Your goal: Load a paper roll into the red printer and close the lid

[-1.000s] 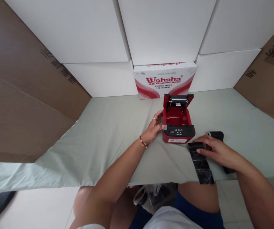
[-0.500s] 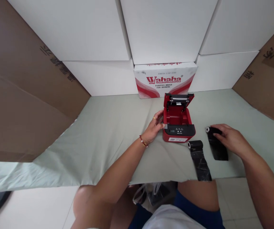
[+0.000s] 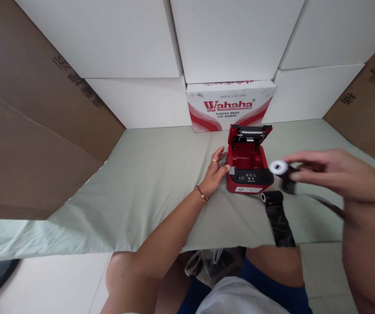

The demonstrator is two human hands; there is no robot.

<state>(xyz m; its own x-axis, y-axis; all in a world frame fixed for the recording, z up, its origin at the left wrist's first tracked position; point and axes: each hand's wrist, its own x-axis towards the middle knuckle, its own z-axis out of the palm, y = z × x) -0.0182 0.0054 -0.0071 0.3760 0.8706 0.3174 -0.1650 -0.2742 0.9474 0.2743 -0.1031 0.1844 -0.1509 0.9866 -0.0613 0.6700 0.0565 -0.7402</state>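
Note:
A small red and black label printer (image 3: 249,179) stands on the cloth with its lid raised, showing a bare red compartment. My left hand (image 3: 213,176) rests against its left side, thumb touching the grey tab at the front corner, the other fingers stretched out and apart. Just right of the printer, my right hand (image 3: 321,170) pinches a black roll (image 3: 287,174), its white core end facing the printer. The roll is raised off the cloth and blurred, its loose strip dangling. Another black roll (image 3: 274,197) lies in front of the printer, its strip unrolled to the table edge.
A pale green cloth (image 3: 155,183) covers the table. Behind the printer stands a white and red Wahaha box (image 3: 230,107), backed by large white boxes (image 3: 226,39). Brown cardboard boxes stand to the left (image 3: 37,131) and right (image 3: 370,113).
My right hand has lifted the black roll off the cloth and brought it up and left toward the printer. My left hand stays at the printer's side, its fingers slightly straighter.

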